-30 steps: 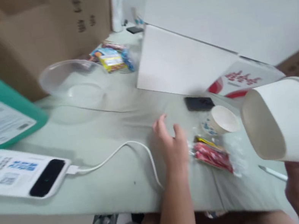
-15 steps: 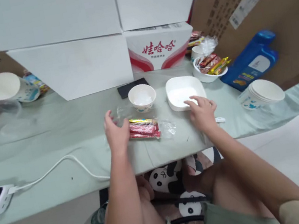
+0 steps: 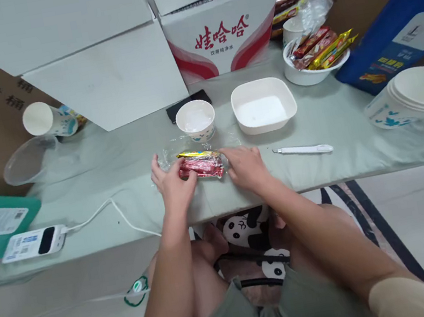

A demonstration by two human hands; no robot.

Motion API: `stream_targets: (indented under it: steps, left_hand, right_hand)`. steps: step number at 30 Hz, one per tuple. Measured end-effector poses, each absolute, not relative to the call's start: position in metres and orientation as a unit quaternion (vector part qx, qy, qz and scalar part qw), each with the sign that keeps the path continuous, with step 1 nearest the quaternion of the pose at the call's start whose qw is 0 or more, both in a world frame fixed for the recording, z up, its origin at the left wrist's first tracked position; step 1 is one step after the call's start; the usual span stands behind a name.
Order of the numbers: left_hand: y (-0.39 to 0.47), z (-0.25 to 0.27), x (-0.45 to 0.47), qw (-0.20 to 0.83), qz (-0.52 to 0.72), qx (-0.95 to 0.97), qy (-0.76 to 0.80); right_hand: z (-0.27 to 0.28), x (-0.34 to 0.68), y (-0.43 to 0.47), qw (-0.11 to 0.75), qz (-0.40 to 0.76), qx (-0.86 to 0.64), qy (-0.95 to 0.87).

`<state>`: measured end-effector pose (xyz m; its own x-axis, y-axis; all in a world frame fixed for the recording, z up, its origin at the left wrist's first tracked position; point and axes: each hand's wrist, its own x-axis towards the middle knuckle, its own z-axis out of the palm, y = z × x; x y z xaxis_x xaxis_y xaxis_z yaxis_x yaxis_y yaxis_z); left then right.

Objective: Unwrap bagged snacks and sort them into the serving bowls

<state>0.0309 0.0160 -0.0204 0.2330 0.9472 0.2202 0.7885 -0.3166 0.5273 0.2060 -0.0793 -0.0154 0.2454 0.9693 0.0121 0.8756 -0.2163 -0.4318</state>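
Note:
A bundle of red and yellow wrapped snack sticks (image 3: 204, 167) lies in clear plastic film on the cloth-covered table. My left hand (image 3: 175, 186) grips its left end, thumb and fingertips pressed against the wrappers. At the right end, the curled fingers of my right hand (image 3: 247, 167) are on the film; their tips are partly hidden. Just behind the bundle stands a small paper bowl (image 3: 196, 120), and to its right a white rectangular tub (image 3: 264, 106) with nothing in it. A slim white utility knife (image 3: 304, 150) lies right of my right hand.
White cartons (image 3: 108, 84) line the back. At right are a bowl of snacks (image 3: 300, 76), stacked paper cups (image 3: 410, 97) and a blue jug (image 3: 399, 32). At left lie a white device (image 3: 34, 243) with a cable, a tipped cup (image 3: 41, 120) and a clear plastic lid (image 3: 29, 160).
My right hand has moved left from the white tub to the bundle's right end, uncovering the knife. My left thumb has come over the wrappers. The view has shifted.

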Motion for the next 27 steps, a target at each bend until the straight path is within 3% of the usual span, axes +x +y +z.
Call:
stream_targets:
  steps: [4,8,12,14,16,19,23,27]
  left_hand:
    - [0.018,-0.019,0.025,0.146,0.251,0.782,0.552]
    - [0.015,-0.014,0.020,0.128,0.294,0.823,0.469]
    - [0.011,-0.013,0.008,0.180,0.343,0.869,0.306]
    - [0.015,-0.014,0.003,0.213,0.371,0.849,0.310]
    - [0.021,-0.015,0.000,0.221,0.404,0.786,0.413]
    - [0.031,-0.017,0.002,0.242,0.357,0.707,0.560]
    - [0.036,-0.017,0.005,0.261,0.201,0.716,0.616]
    - [0.036,-0.013,0.002,0.279,0.200,0.712,0.613]
  right_hand:
    - [-0.021,0.213,-0.092,0.196,0.083,-0.774,-0.597]
    - [-0.025,0.224,-0.112,0.363,-0.024,-0.721,-0.590]
    - [-0.020,0.244,-0.115,0.496,0.029,-0.640,-0.586]
    - [-0.011,0.248,-0.103,0.517,0.009,-0.671,-0.532]
    - [-0.001,0.244,-0.084,0.484,-0.001,-0.708,-0.515]
    - [0.007,0.223,-0.057,0.366,0.097,-0.694,-0.612]
    - [-0.003,0.196,-0.045,0.183,0.177,-0.644,-0.721]
    - [-0.009,0.190,-0.053,0.107,0.180,-0.670,-0.712]
